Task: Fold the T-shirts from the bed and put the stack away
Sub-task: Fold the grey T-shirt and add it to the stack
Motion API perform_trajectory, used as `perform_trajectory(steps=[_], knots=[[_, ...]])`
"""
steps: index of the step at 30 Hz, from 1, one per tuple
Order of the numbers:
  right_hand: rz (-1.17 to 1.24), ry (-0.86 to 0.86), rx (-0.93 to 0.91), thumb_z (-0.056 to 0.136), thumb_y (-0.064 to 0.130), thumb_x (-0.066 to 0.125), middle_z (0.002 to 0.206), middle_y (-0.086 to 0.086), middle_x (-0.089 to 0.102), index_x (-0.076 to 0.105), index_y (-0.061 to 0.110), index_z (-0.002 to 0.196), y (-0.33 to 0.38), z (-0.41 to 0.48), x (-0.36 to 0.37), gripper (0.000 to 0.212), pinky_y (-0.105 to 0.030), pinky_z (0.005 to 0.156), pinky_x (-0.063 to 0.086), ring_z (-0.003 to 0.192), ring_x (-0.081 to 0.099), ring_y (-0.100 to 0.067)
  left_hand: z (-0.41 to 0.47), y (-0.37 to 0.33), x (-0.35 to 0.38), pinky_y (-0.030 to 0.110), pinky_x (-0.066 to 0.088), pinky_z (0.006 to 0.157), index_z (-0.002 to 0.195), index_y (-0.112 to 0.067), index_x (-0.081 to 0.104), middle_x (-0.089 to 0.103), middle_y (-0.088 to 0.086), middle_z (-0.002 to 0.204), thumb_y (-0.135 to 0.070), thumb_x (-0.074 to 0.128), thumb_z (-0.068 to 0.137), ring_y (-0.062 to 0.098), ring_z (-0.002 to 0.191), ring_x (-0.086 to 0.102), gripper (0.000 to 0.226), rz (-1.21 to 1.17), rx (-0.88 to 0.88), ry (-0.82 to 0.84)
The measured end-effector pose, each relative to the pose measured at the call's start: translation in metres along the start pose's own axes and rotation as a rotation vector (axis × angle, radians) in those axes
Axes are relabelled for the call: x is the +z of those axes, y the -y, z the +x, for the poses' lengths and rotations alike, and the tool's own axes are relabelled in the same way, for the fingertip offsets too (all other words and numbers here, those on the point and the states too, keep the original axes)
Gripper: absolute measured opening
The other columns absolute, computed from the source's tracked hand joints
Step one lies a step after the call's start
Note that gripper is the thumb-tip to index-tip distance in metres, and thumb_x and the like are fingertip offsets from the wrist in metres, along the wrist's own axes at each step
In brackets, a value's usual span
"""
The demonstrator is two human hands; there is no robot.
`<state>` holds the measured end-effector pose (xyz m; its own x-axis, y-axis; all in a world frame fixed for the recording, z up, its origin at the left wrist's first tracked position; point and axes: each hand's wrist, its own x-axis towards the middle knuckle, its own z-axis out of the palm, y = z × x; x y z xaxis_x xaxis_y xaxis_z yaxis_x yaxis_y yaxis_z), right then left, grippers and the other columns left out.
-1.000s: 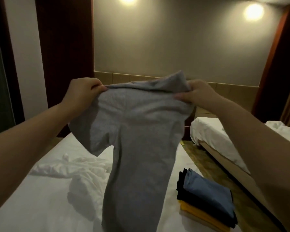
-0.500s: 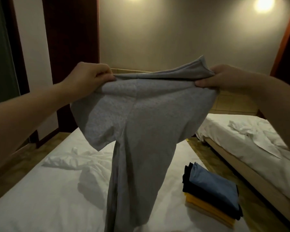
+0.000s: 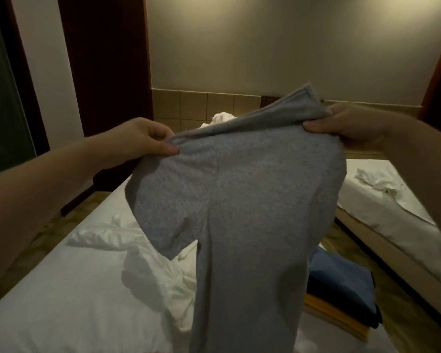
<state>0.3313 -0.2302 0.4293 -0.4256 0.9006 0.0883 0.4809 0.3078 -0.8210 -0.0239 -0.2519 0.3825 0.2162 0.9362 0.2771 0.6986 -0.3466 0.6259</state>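
The soft grey cotton T-shirt [image 3: 252, 212] hangs in the air over the bed, doubled lengthwise, with one short sleeve drooping at its left; its lower end runs out of view. The left hand [image 3: 140, 138] pinches one top corner and the right hand [image 3: 346, 126] grips the other, both closed on the fabric. Since a second ago the hands have moved further apart, so the top edge is drawn straighter and the cloth hangs flatter. I judge it ready to lay down for the cross folds. Lower right, the stack of folded blue, black and yellow shirts [image 3: 341, 284] sits on the white-sheeted bed [image 3: 61, 301], partly hidden by the shirt. Crumpled white cloth [image 3: 148, 271] lies to its left.
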Motion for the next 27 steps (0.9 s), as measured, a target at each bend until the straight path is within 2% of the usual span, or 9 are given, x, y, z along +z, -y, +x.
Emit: perform_trajectory(steps=[2,7,12,14,17,19,21,24,27], knots=[[-0.042,-0.016,0.079,0.083,0.026,0.061,0.107,-0.004,0.064,0.062,0.015,0.101,-0.021,0.022,0.007,0.021,-0.028,0.075,0.057,0.089,0.067,-0.014,0.025,0.014,0.017,0.027,0.045,0.075,0.084,-0.019,0.067,0.065,0.001,0.086,-0.023,0.065,0.084,0.014,0.084,0.060,0.005,0.168,-0.080,0.038],[-0.426,-0.254,0.194,0.088,0.031,0.061,0.104,-0.008,0.061,0.061,0.010,0.110,-0.068,0.106,0.022,0.031,-0.035,0.086,0.049,0.096,0.059,-0.023,0.112,0.057,0.065,0.032,0.047,0.078,0.103,-0.017,0.066,0.063,0.008,0.103,-0.029,0.060,0.088,0.026,0.094,0.056,0.020,0.632,-0.189,-0.067],[-0.530,-0.594,-0.067,0.085,0.033,0.062,0.087,-0.016,0.059,0.061,0.003,0.085,-0.034,0.174,-0.045,0.030,-0.032,0.071,0.040,0.095,0.058,-0.035,0.224,0.036,0.033,0.033,0.038,0.070,0.101,-0.009,0.053,0.057,0.025,0.106,-0.004,0.045,0.088,0.037,0.096,0.055,0.015,0.448,-0.098,-0.347],[-0.566,-0.715,-0.168,0.086,0.032,0.063,0.095,-0.023,0.060,0.062,-0.002,0.094,-0.005,0.186,-0.075,0.034,-0.028,0.065,0.031,0.098,0.057,-0.036,0.257,0.014,0.003,0.037,0.038,0.074,0.092,-0.007,0.050,0.057,0.028,0.104,-0.008,0.047,0.090,0.037,0.097,0.055,0.003,0.373,0.034,-0.404],[-0.551,-0.824,-0.295,0.090,0.022,0.060,0.083,-0.018,0.055,0.061,0.006,0.091,0.025,0.184,-0.097,0.016,-0.020,0.049,0.032,0.078,0.051,-0.026,0.277,-0.011,-0.028,0.022,0.039,0.066,0.074,-0.014,0.042,0.052,0.015,0.082,-0.010,0.043,0.096,0.026,0.080,0.049,0.022,0.192,0.178,-0.511],[-0.578,-0.835,-0.332,0.090,0.021,0.060,0.064,-0.004,0.045,0.055,0.014,0.078,0.031,0.172,-0.094,0.015,-0.006,0.046,0.031,0.068,0.042,-0.017,0.271,-0.016,-0.034,0.010,0.034,0.052,0.075,-0.016,0.043,0.043,0.003,0.072,-0.009,0.039,0.098,0.013,0.068,0.041,0.024,0.167,0.201,-0.524],[-0.600,-0.815,-0.352,0.090,0.021,0.060,0.062,0.009,0.040,0.057,0.014,0.078,0.029,0.152,-0.083,0.013,-0.002,0.047,0.030,0.074,0.042,-0.015,0.252,-0.013,-0.031,0.023,0.032,0.061,0.083,-0.008,0.048,0.049,0.015,0.080,-0.009,0.042,0.096,0.023,0.074,0.047,0.014,0.233,0.228,-0.508],[-0.557,-0.745,-0.367,0.088,0.017,0.062,0.070,-0.001,0.050,0.064,0.014,0.093,0.016,0.115,-0.050,0.006,-0.002,0.051,0.031,0.070,0.045,-0.012,0.202,0.005,-0.012,0.032,0.029,0.067,0.098,-0.001,0.051,0.054,0.027,0.096,-0.025,0.043,0.094,0.036,0.086,0.052,0.025,0.342,0.213,-0.453],[-0.486,-0.579,-0.328,0.086,0.016,0.065,0.069,0.002,0.053,0.059,0.013,0.080,-0.026,0.069,0.000,0.009,-0.002,0.051,0.032,0.068,0.047,-0.013,0.132,0.032,0.042,0.034,0.034,0.068,0.092,-0.005,0.052,0.052,0.017,0.088,-0.026,0.042,0.094,0.027,0.077,0.048,0.023,0.311,0.156,-0.419]])
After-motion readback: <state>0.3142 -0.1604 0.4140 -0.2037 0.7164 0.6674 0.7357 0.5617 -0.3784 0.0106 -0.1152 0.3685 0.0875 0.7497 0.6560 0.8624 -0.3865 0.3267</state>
